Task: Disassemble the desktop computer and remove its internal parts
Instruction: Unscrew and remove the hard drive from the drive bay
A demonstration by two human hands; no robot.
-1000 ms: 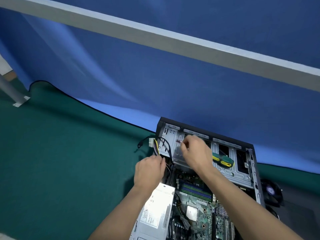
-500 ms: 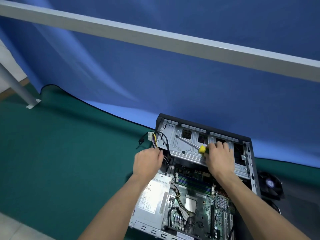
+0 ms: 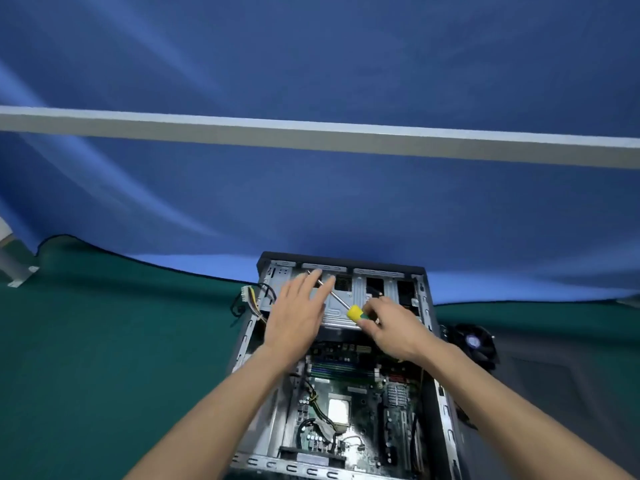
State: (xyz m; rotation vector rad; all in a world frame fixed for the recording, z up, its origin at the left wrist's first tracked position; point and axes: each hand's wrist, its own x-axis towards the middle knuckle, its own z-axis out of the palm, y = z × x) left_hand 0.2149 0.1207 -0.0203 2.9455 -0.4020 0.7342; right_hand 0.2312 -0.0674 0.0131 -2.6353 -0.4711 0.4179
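The open desktop computer case [image 3: 446,403] lies flat on the green mat, its green motherboard [image 3: 349,403] exposed. My right hand [image 3: 391,327] grips the yellow and green handle of a screwdriver [image 3: 355,312], whose metal shaft slants up and left across the silver drive cage [image 3: 360,289]. My left hand [image 3: 298,313] reaches over the cage with its fingers spread and straight, the fingertips lying by the screwdriver's shaft. A bundle of loose power cables [image 3: 251,299] hangs over the case's left wall.
A black fan [image 3: 472,342] lies on the mat right of the case. A blue cloth backdrop [image 3: 311,202] rises just behind the case, crossed by a grey bar [image 3: 311,135]. Green mat [image 3: 104,358] stretches to the left.
My left hand left the cables at the case's left wall and moved right over the drive cage, opening its fingers. The right hand keeps hold of the screwdriver. The camera view shifted.
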